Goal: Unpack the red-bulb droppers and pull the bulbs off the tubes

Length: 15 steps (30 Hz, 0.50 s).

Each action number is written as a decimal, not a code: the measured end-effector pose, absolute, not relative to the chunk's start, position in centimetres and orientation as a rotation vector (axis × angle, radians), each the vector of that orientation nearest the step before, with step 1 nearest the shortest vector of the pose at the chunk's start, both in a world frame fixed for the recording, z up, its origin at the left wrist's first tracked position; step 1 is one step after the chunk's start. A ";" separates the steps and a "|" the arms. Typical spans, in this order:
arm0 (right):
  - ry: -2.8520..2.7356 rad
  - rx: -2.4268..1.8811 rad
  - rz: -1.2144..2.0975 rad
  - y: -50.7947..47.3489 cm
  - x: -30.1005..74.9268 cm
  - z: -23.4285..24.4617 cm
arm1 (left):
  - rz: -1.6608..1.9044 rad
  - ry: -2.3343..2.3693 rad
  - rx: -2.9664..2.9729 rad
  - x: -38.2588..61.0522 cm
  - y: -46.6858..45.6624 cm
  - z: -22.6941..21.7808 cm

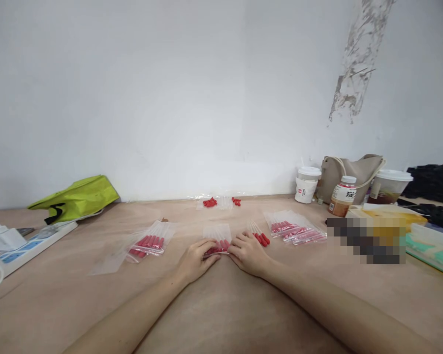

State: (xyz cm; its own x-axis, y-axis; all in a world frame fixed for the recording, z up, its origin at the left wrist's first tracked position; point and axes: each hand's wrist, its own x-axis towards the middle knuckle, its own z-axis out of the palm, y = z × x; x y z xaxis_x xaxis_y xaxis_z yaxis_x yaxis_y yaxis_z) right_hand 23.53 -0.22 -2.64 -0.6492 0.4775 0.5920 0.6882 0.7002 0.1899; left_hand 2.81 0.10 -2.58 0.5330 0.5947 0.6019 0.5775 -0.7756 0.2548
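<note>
A small clear plastic bag [217, 231] lies in the middle of the table, with red-tipped white sticks inside. My left hand [197, 260] grips the left part of its near edge, thumb below and fingers bent over it. At the right end of that edge, my right hand [249, 254] pinches the bag with thumb and fingers. Just beyond the right hand lie several loose red-tipped sticks [261, 238]. Filled bags [151, 242] overlap on the left, beside a flat bag [112, 255]. More filled bags [295, 228] are fanned out on the right.
Red pieces [209, 202] in clear plastic lie near the wall. A green bag [81, 196] and a power strip [33, 250] are at left. At right stand a white-lidded cup [307, 184], a bottle [343, 196], a grey handbag [330, 174] and another cup [389, 187].
</note>
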 end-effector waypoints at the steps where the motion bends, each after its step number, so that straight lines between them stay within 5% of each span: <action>1: -2.388 -0.904 -0.539 -0.1 23.6 -2.7 | 1.085 1.044 2.726 2.5 0.0 -2.6; 15: -2.195 -0.996 -0.236 -0.4 24.9 -2.8 | 1.050 1.090 2.336 4.3 0.0 -2.1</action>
